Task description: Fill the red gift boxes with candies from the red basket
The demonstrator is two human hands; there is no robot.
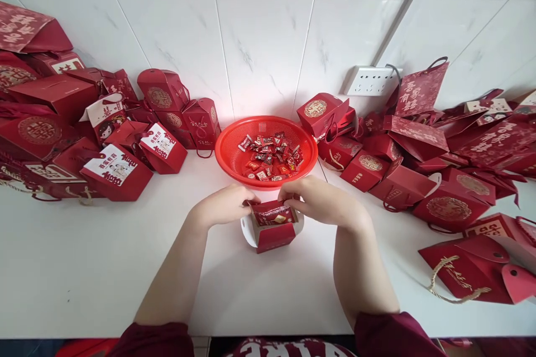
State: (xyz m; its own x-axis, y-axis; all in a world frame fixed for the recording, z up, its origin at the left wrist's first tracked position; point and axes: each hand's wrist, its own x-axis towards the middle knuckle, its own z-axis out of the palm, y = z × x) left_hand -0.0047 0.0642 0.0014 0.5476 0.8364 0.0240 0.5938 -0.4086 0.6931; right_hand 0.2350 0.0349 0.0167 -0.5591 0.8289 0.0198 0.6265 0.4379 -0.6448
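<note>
A small red paper gift box (pixel 276 237) stands open on the white table in front of me, its white-lined side flaps spread outward. Inside it sits a red snack packet (pixel 272 216) with printed lettering. At the box's far left corner, my left hand (pixel 228 204) pinches the rim with bent fingers. Opposite it, my right hand (pixel 309 196) is closed at the far right corner. Whether the fingertips also touch the packet is hard to see. Just behind both hands is a red plastic basket (pixel 226 164) holding many small wrapped candies (pixel 268 156).
Red gift boxes (pixel 113 170) are piled on the left of the white table (pixel 84 268). More boxes (pixel 452 201) crowd the right side. One box with a rope handle (pixel 464 270) lies near the right front. A power socket (pixel 371 81) is on the tiled wall.
</note>
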